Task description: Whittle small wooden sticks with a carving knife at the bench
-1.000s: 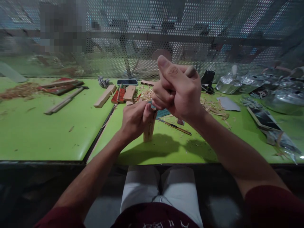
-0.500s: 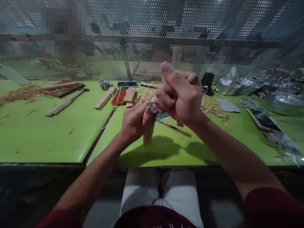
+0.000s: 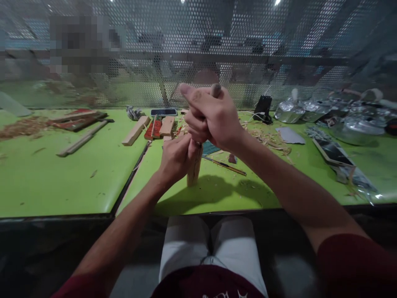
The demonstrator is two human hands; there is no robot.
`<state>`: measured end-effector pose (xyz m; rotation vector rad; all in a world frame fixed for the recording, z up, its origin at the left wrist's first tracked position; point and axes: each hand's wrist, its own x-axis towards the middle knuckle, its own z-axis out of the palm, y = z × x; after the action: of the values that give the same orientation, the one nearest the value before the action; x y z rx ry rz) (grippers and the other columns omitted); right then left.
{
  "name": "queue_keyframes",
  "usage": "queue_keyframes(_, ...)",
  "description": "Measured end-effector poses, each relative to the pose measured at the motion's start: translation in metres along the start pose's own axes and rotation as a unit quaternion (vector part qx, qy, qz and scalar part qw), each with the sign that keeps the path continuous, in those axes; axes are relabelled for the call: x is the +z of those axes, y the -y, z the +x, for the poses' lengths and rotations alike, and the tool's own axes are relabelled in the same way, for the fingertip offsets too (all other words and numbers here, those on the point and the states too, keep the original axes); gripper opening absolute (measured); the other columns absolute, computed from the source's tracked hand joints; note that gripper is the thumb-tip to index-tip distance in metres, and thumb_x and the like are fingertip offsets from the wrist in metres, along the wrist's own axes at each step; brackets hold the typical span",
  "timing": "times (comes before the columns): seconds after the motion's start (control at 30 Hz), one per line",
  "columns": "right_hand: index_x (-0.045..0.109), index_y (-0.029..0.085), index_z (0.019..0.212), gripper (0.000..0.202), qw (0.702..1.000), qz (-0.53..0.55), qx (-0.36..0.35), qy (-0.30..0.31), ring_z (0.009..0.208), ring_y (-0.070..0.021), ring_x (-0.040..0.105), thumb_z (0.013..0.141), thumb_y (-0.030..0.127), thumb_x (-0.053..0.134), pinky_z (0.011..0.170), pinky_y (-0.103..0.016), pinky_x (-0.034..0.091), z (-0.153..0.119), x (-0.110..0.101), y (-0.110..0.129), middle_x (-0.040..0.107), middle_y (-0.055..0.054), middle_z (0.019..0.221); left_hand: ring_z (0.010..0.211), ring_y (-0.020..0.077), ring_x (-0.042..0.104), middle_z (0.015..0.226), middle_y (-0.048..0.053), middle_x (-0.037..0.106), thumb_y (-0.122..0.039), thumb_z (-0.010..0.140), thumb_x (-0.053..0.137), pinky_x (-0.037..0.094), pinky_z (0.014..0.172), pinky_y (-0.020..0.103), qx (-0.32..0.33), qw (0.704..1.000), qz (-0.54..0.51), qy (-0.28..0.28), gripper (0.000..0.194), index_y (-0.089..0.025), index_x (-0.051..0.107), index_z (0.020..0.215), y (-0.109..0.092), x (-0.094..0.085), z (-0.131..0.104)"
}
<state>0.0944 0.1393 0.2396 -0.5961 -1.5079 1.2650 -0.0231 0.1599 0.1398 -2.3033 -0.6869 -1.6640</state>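
An upright block of wood (image 3: 193,169) stands on the green table, its upper part wrapped by my left hand (image 3: 176,156). Above it, my right hand (image 3: 214,118) is closed around a tool handle (image 3: 216,89), whose rounded end sticks out at the top of the fist. The tool's lower end is hidden by my fingers near the top of the block. Behind the block lie a dark green piece (image 3: 211,147) and a yellow-and-black pencil-like stick (image 3: 228,166).
Wood pieces (image 3: 136,130) and a phone (image 3: 163,112) lie at the back. A hammer-like tool (image 3: 83,138) rests left. Shavings (image 3: 269,140), a tablet-like device (image 3: 333,152) and shiny metal pots (image 3: 290,111) are right. A perforated metal screen (image 3: 186,49) stands behind the table.
My right hand has moved left and turned, with the tool handle still in it, and is now closer over my left hand. My left hand stays on the block. The view has shifted slightly.
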Motion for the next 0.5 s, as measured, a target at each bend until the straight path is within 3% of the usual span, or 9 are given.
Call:
queue_keyframes(0.27,0.025,0.026,0.059,0.062,0.998,0.034,-0.016,-0.048,0.037,-0.0073,0.018,0.087,0.065,0.064,0.031,-0.023,0.017,-0.003,-0.002,-0.01,0.02,0.011,0.042,0.044,0.0089,0.032,0.05,-0.005,0.039,-0.027,0.101,0.042,0.023,0.049,0.027,-0.025,0.999,0.014,-0.032,0.04,-0.02,0.039,0.062,-0.002,0.009,0.0)
queue_keyframes(0.37,0.024,0.026,0.058,0.064,0.997,0.056,-0.032,-0.05,0.036,-0.0071,0.017,0.084,0.065,0.067,0.031,-0.023,0.016,-0.004,-0.002,-0.014,0.019,0.011,0.042,0.044,0.0088,0.032,0.05,-0.005,0.039,-0.028,0.101,0.042,0.024,0.048,0.027,-0.028,0.999,-0.009,-0.018,0.041,-0.02,0.038,0.062,-0.003,0.007,0.002)
queue_keyframes(0.5,0.023,0.026,0.06,0.064,0.997,0.055,0.004,-0.047,0.036,-0.008,0.019,0.085,0.066,0.065,0.031,-0.023,0.02,-0.004,-0.007,-0.014,0.019,0.011,0.041,0.045,0.0085,0.034,0.052,-0.004,0.039,-0.026,0.102,0.043,0.026,0.048,0.027,-0.035,0.999,-0.034,0.007,0.038,-0.02,0.04,0.065,-0.002,0.001,0.002)
